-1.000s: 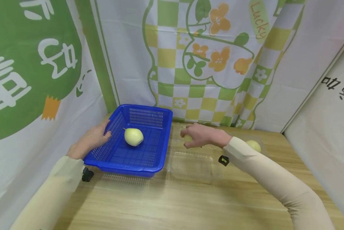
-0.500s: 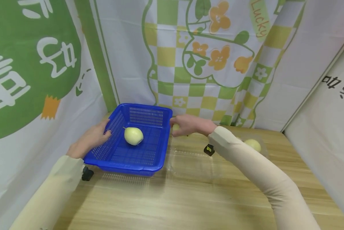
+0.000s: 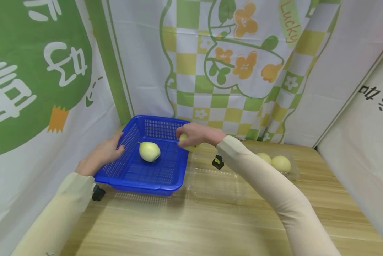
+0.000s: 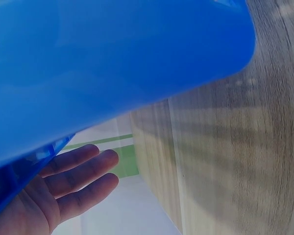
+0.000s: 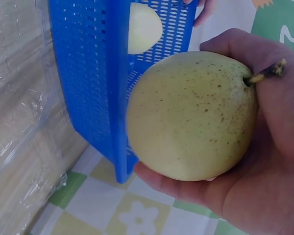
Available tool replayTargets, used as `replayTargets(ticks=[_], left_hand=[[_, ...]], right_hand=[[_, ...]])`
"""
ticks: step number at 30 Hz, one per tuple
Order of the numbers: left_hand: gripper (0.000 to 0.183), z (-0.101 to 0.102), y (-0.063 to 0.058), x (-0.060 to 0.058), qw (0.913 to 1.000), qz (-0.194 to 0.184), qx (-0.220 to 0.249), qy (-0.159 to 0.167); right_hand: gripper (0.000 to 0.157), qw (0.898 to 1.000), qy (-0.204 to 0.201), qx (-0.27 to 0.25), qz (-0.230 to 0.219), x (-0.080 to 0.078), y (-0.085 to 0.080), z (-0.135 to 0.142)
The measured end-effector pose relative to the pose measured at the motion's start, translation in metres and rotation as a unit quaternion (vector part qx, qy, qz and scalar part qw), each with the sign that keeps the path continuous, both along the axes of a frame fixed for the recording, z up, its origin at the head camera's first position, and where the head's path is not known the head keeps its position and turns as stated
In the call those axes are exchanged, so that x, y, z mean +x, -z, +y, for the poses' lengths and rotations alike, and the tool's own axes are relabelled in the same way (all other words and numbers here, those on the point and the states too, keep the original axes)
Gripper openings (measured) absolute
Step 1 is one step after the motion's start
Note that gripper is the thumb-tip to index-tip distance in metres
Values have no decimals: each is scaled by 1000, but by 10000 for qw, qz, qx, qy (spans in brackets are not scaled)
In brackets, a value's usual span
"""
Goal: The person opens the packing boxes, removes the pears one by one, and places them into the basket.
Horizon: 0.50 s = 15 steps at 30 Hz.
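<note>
My left hand holds the left rim of the blue plastic basket, thumb on the inner side. Three fingers of it reach out loosely past the basket's outer wall in the left wrist view. A pale yellow pear lies on its side in the basket. Over the basket's right rim, my right hand grips another pear, speckled brown with a short dark stem. The right wrist view shows thumb and fingers wrapped about this pear, close beside the basket wall.
Two more pears sit in a clear plastic tray at the right. A clear plastic container lies on the wooden table right of the basket. Printed curtains stand behind and at both sides.
My right hand has carried its pear leftward from above the clear container to the basket's right rim. A second pear in the right tray has come into sight. My left hand stays put.
</note>
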State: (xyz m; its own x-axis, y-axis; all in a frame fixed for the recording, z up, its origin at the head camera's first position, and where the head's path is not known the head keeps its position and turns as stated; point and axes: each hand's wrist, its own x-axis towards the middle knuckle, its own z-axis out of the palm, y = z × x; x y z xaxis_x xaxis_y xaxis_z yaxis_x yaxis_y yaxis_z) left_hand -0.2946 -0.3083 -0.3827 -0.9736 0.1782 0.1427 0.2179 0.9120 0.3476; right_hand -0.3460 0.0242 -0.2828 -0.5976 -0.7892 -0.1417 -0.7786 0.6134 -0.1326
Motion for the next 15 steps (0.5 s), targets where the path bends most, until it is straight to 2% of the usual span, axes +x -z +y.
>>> replayTargets(ticks=[8, 15], left_hand=[[61, 1, -2, 0, 9999, -152, 28, 19], [61, 0, -4, 1, 9998, -195, 24, 1]], right_hand=[[30, 10000, -24, -88, 0, -5, 4, -10], [31, 9994, 240, 23, -238, -9, 8, -25]])
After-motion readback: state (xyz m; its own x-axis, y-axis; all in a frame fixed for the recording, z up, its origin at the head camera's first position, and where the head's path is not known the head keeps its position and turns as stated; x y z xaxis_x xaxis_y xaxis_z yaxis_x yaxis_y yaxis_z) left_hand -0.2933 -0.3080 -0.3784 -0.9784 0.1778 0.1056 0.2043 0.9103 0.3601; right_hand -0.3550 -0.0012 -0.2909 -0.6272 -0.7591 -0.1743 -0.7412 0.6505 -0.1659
